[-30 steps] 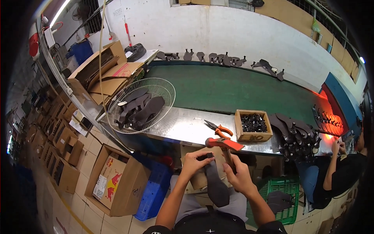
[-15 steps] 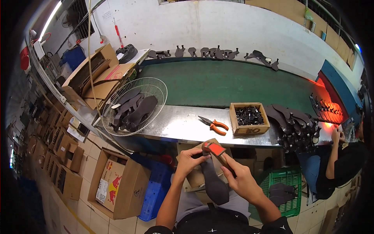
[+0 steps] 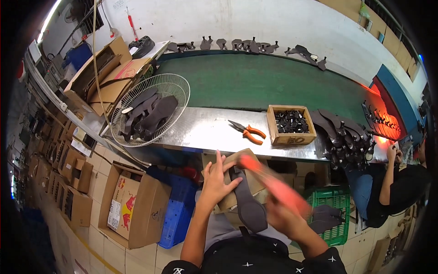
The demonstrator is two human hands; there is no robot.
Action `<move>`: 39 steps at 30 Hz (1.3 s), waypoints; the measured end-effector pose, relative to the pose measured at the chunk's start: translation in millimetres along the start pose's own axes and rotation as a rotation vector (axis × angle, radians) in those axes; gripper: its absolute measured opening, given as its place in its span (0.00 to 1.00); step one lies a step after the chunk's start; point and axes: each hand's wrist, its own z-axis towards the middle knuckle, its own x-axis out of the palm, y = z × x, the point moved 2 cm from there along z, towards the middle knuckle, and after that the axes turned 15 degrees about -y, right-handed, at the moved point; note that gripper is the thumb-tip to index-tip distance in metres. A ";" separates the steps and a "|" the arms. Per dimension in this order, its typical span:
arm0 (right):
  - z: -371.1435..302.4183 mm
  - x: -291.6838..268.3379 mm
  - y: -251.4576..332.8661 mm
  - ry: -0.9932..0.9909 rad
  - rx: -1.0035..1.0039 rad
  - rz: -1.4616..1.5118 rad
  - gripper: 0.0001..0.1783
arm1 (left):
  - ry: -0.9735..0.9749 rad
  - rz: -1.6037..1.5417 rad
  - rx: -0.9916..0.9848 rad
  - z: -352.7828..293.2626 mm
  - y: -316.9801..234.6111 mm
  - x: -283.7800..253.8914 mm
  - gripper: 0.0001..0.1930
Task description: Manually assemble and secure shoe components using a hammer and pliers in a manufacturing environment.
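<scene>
A dark grey shoe sole (image 3: 252, 211) lies lengthwise in front of me, its wide end toward my body and its narrow end over a tan block or board (image 3: 244, 157). My left hand (image 3: 216, 183) is beside the narrow end, fingers spread and stretched out, thumb at the sole's edge. In my right hand (image 3: 284, 219) is a red tool that looks like a hammer (image 3: 285, 192), smeared by motion. It slants above the sole with one end close to the narrow end. The right fingers are wrapped round it, partly blurred.
On the metal bench edge are orange-handled pliers (image 3: 248, 132), a wooden box (image 3: 292, 140) of small black parts and a wire basket (image 3: 182, 98) of soles. More soles pile up at right (image 3: 342, 137), near a co-worker (image 3: 388, 192). A green crate (image 3: 331, 201) and cardboard box (image 3: 150, 219) flank me.
My left fingers have gone from pinching near the sole's narrow end to stretched and spread. The red tool has swung and is now blurred. The view has shifted slightly.
</scene>
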 end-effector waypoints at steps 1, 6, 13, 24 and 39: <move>22.6 18.1 9.3 0.350 0.317 -0.047 0.21 | 0.005 0.007 -0.023 -3.2 6.0 -0.1 0.59; 52.3 -37.7 40.7 -0.027 0.089 0.163 0.21 | -0.017 0.027 -0.010 -7.7 7.1 -9.0 0.56; 33.5 13.5 1.7 0.291 0.334 0.047 0.23 | -0.149 0.117 0.130 6.7 -6.0 -13.2 0.22; 45.2 26.8 -39.0 0.535 -0.302 -0.269 0.27 | 0.253 -0.699 -0.153 -55.5 -95.0 -86.2 0.10; -13.9 31.3 12.0 0.497 0.707 1.428 0.25 | 0.608 -1.262 -0.864 -79.4 -111.2 -61.6 0.14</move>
